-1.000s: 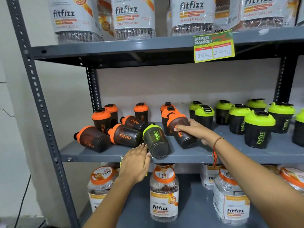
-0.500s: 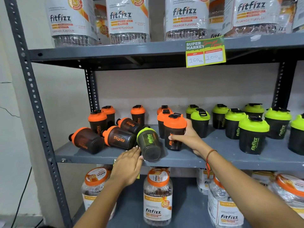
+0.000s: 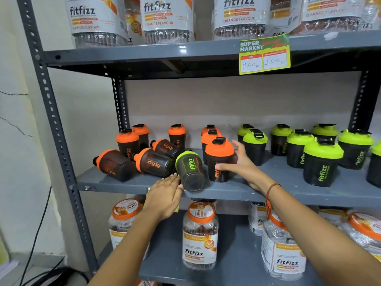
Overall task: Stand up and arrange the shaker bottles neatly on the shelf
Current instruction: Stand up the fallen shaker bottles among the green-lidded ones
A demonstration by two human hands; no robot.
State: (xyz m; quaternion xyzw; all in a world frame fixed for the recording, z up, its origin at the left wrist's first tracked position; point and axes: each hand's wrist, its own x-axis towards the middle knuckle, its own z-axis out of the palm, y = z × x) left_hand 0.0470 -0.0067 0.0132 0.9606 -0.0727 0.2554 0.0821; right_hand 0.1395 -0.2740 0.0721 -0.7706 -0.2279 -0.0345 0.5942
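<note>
On the grey middle shelf (image 3: pixel 288 193) an orange-lid shaker (image 3: pixel 219 162) stands upright. My right hand (image 3: pixel 242 165) is spread beside it, thumb resting on its front, fingers loose by the lid. A green-lid shaker (image 3: pixel 189 172) lies on its side, base toward me. My left hand (image 3: pixel 165 195) is flat at the shelf edge, fingertips touching that base. Three orange-lid shakers lie on their sides to the left: one (image 3: pixel 115 165), another (image 3: pixel 154 162), a third (image 3: pixel 167 146). Several orange-lid shakers stand behind them, and several green-lid shakers (image 3: pixel 321 162) stand at the right.
Large fitfizz jars fill the top shelf (image 3: pixel 165 15) and the lower shelf (image 3: pixel 200 234). A price tag (image 3: pixel 265 54) hangs from the upper shelf edge. A perforated steel post (image 3: pixel 51 120) borders the left side, with a wall and cables beyond.
My right hand tipped the orange-lid shaker from lying to upright, set it on the shelf, and has loosened its fingers. My left hand crept forward to the green-lid shaker's base.
</note>
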